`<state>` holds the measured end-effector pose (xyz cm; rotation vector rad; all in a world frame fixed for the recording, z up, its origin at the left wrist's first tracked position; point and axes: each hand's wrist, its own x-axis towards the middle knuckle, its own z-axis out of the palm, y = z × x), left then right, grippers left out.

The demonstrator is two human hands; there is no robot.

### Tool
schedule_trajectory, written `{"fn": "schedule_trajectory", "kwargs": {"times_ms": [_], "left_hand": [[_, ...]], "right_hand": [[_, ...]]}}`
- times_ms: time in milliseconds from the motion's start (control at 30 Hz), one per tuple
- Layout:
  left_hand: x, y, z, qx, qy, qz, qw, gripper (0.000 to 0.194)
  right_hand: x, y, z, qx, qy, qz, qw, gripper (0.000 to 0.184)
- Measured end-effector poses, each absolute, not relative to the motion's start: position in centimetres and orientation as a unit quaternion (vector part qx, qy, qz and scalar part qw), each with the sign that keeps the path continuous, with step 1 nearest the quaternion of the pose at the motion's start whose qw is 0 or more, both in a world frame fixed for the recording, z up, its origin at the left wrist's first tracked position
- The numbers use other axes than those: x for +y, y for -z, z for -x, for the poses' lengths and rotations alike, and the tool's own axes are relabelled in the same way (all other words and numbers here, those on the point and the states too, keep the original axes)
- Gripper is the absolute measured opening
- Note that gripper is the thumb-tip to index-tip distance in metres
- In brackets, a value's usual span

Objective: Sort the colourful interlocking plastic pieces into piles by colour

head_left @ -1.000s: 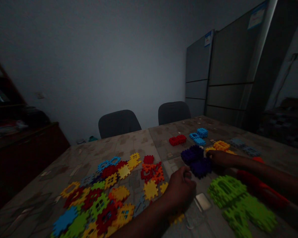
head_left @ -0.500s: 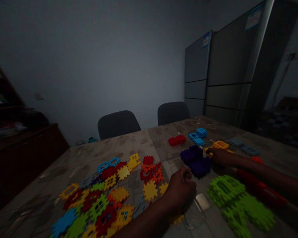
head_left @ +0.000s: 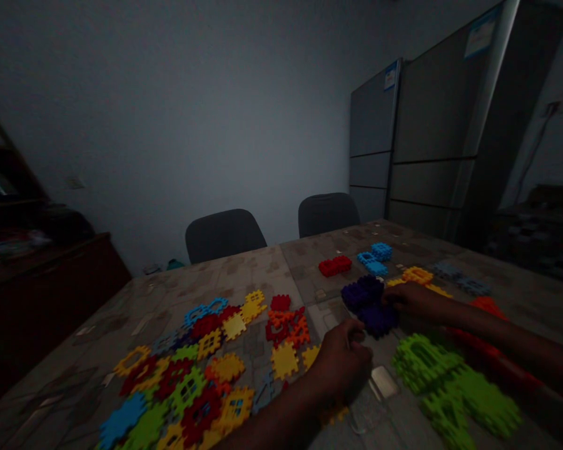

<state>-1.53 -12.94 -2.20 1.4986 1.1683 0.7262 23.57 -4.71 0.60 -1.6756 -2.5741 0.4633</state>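
My left hand (head_left: 342,364) rests on the table with its fingers curled; whether it holds anything is hidden. It lies just right of several loose waffle-block tiles (head_left: 201,365) in yellow, red, green, blue and orange. My right hand (head_left: 410,299) reaches across, fingers lying against a dark purple block cluster (head_left: 368,301). A bright green block assembly (head_left: 450,390) lies in front of my right forearm. Beyond the purple cluster are a yellow block piece (head_left: 417,275), light blue blocks (head_left: 376,257) and a red block (head_left: 334,265).
The patterned table (head_left: 244,265) has two dark chairs (head_left: 224,232) at its far side. Tall grey cabinets (head_left: 426,137) stand at the right, a dark wooden sideboard (head_left: 42,275) at the left. The room is dim. Grey-blue blocks (head_left: 460,278) lie far right.
My right hand has slid a little left along the purple cluster. My left hand has hardly moved.
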Motion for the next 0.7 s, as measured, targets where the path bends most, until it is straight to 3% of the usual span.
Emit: {"fn": "schedule_trajectory", "kwargs": {"times_ms": [233,433,700], "left_hand": [[-12.9,2.5,1.5,0.495,-0.292,-0.625,0.528,0.049],[-13.0,2.6,1.5,0.495,-0.285,-0.633,0.521,0.050],[-13.0,2.7,1.5,0.493,-0.291,-0.641,0.512,0.050]], "right_hand": [[-5.0,-1.1,-24.3,-0.804,-0.132,0.579,0.012,0.023],[-5.7,-1.2,-23.9,-0.760,-0.153,0.632,-0.019,0.041],[-5.7,-1.7,-23.1,-0.735,-0.190,0.649,-0.053,0.039]]}}
